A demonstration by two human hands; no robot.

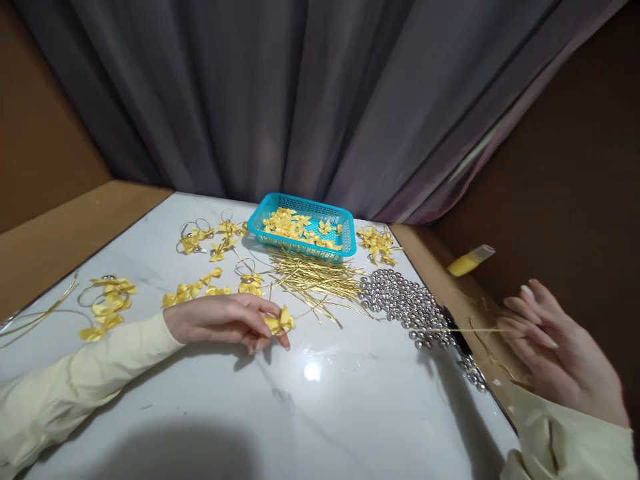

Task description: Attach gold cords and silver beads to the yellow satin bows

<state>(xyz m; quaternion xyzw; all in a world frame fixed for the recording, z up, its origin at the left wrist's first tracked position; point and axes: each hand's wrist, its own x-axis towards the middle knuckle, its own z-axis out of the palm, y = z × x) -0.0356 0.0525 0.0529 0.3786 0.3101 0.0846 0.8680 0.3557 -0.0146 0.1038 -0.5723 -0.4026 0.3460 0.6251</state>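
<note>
From the head view, I see my left hand (225,320) pinching a yellow ribbon bow (280,322) low on the worktop (320,407); my right hand (555,347) is closed on a thin gold wire (465,330) out past the edge. I judge the wire could sweep the silver beads (405,303) and scatter them. Left forearm lies flat, right wrist cocked up.

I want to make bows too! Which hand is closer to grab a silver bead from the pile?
Probably the right hand. It hovers just past the table edge beside the silver beads, pinching only a thin gold wire. The left hand sits farther away and already pinches a yellow bow.
</note>
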